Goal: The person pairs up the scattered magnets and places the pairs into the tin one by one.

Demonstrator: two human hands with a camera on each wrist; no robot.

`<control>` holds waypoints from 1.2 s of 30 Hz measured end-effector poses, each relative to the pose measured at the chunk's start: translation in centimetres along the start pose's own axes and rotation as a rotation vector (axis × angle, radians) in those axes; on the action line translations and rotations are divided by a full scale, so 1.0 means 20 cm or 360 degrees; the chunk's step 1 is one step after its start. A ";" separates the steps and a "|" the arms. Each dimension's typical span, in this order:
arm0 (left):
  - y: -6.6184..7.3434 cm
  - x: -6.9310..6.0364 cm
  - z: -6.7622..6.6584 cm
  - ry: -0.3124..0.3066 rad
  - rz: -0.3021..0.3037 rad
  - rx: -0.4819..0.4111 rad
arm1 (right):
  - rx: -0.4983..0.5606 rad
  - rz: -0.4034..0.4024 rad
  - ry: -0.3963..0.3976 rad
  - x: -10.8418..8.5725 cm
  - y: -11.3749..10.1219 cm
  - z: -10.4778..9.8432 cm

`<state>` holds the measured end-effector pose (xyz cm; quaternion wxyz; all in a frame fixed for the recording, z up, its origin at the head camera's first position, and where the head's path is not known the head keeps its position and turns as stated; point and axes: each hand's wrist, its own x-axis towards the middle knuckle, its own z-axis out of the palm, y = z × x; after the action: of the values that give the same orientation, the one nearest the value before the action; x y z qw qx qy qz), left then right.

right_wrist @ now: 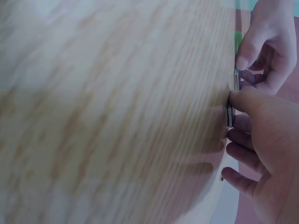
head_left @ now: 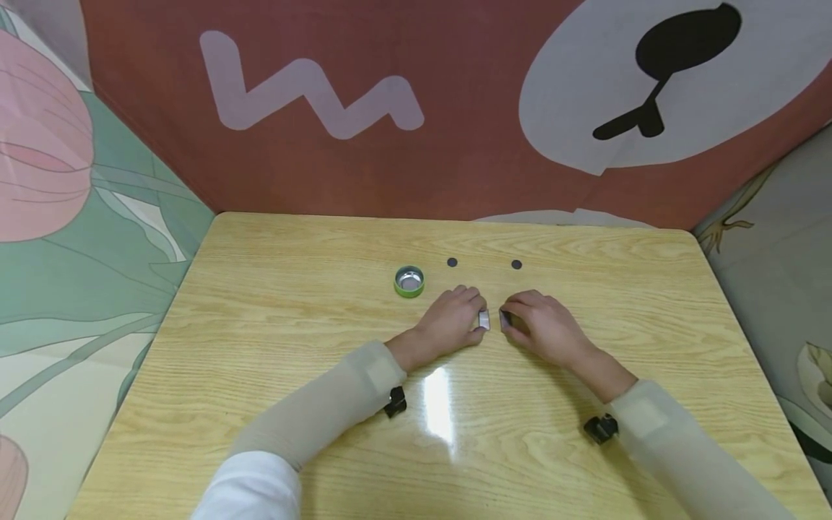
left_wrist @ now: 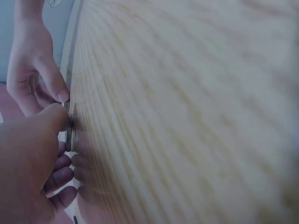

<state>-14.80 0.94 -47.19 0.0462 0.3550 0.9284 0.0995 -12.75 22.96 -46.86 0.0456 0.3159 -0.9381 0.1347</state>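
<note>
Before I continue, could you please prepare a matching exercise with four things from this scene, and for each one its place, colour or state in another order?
Column 1
1. round tin
2. dark discs
3. left hand
4. tabletop

Column 2
A. pinching a small silvery piece
B. yellowish, with wood grain
C. lying apart from each other
D. green outside, silvery inside

Pairs: 1-D, 2-C, 3-A, 4-B

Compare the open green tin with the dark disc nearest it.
The open green tin is larger than the dark disc. The tin has raised walls; the disc looks flat. The tin is silvery inside; the disc is dark. Both are round and rest on the table.
</note>
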 end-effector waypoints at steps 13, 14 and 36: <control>0.01 0.03 0.01 -0.0002 0.0012 0.0016 | -0.0032 0.0039 0.0012 0.04 -0.04 -0.01; 0.01 0.03 0.00 0.0014 0.0021 0.0036 | -0.0054 0.0025 0.0015 0.04 -0.04 -0.01; -0.02 0.02 0.01 0.0138 0.0036 0.0086 | 0.0030 0.0066 0.0007 0.03 -0.04 0.01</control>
<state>-15.37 0.99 -47.44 -0.0047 0.3618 0.9279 0.0902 -12.77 21.86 -46.64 0.0418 0.2964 -0.9431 0.1451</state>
